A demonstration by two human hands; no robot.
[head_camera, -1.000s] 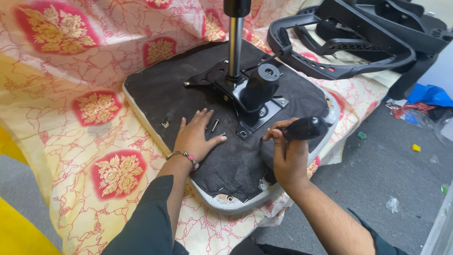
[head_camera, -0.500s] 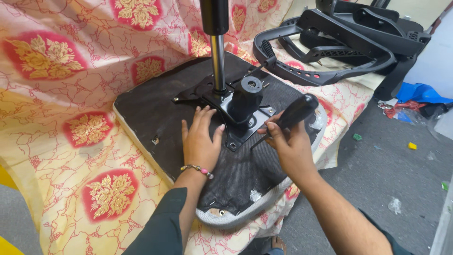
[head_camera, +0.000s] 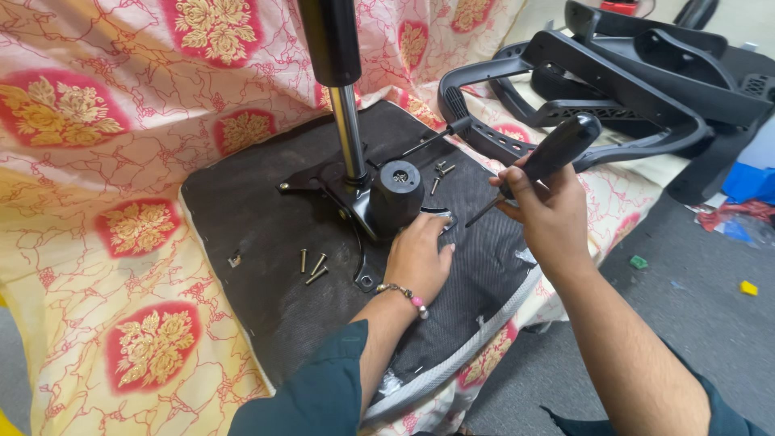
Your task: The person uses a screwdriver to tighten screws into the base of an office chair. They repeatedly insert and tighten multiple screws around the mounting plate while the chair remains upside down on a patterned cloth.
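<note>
Left hand lies flat on the mounting plate at centre; right hand grips a screwdriver; three bolts (lower left) lie loose, undriven.

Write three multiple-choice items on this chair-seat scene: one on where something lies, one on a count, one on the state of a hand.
1. Where do the loose bolts lie?
A. On the black underside of the seat
B. On the grey floor
C. In the left hand

2. How many bolts lie in that group beside the metal plate?
A. One
B. Three
C. Six

3. What is the right hand doing?
A. Resting flat and open
B. Gripping a black-handled screwdriver
C. Holding a bolt

Key: 1 A, they lie on the dark seat fabric; 2 B, three bolts show there; 3 B, its fingers wrap the handle, while the left hand presses flat by the plate.
</note>
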